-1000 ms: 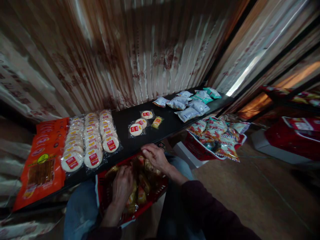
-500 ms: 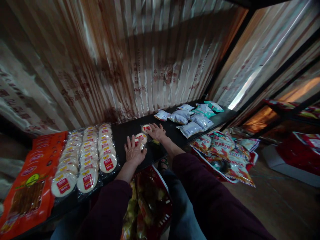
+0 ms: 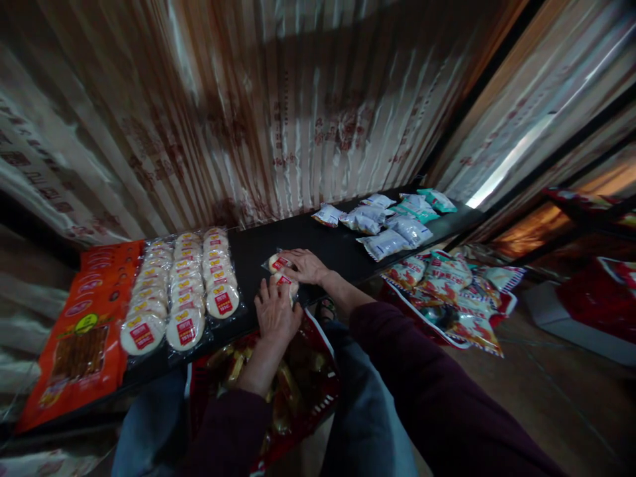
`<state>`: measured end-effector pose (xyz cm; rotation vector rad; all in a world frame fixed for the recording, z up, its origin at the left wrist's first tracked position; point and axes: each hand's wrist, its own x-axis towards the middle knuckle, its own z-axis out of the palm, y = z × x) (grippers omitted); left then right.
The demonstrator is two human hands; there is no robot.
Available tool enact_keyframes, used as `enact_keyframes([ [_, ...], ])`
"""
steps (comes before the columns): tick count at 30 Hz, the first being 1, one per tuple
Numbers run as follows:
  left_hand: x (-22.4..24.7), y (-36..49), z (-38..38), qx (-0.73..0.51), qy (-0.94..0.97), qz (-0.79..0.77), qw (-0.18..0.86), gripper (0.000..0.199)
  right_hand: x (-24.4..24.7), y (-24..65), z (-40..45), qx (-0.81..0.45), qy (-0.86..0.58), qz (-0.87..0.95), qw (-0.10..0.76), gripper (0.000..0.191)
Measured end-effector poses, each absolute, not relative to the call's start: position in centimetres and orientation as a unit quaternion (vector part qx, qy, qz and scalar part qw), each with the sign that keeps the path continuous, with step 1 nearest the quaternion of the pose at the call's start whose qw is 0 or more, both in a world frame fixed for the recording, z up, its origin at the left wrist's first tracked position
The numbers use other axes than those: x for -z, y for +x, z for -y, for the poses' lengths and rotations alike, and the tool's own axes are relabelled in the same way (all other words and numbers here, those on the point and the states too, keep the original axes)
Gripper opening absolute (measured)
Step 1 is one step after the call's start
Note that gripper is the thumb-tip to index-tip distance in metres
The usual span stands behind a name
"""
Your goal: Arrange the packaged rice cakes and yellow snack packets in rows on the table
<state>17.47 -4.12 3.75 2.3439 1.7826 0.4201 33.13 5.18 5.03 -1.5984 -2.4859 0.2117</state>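
On the black shelf [image 3: 258, 232], my left hand [image 3: 277, 311] rests with spread fingers at the near side of a round white packaged cake [image 3: 287, 282]. My right hand [image 3: 307, 266] reaches in from the right, its outstretched fingers touching a second round packaged cake [image 3: 278, 263] just behind the first. Both cakes have red labels and clear wrappers, and the fingers partly cover them. To their left lie three overlapping rows of similar round cakes, the nearest row [image 3: 222, 300] ending close to the shelf's front edge.
Orange packets [image 3: 82, 331] lie at the shelf's left end, white and teal pouches [image 3: 385, 245] toward its right. Below are a red basket of yellowish packs [image 3: 322, 401] and another basket [image 3: 507, 306] heaped with snack bags. A printed curtain [image 3: 293, 146] hangs behind.
The view has shifted a little. My right hand has moved left with the back cake, and the two cakes now lie closer to the rows. My left hand sits nearer the shelf's front edge.
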Motion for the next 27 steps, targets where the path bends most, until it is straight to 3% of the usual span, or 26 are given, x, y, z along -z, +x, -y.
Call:
enact_keyframes([
  [5,-3.5,15.9,6.8,-0.171,0.787,-0.591,0.034,0.056,-4.0,31.4,-3.3,-0.057,-0.524,0.842,0.113,0.047],
  [13,-4.4,15.9,5.7,-0.143,0.771,-0.617,0.064,0.056,-5.2,31.2,-3.1,0.012,-0.56,0.816,0.147,0.035],
  [19,-3.7,15.2,7.8,-0.168,0.773,-0.61,0.048,0.048,-3.6,28.2,0.4,-0.054,-0.493,0.85,0.178,0.037],
  [27,-2.6,13.8,10.2,-0.196,0.768,-0.61,0.024,0.041,-1.5,27.4,4.3,-0.083,-0.494,0.819,0.281,0.038],
])
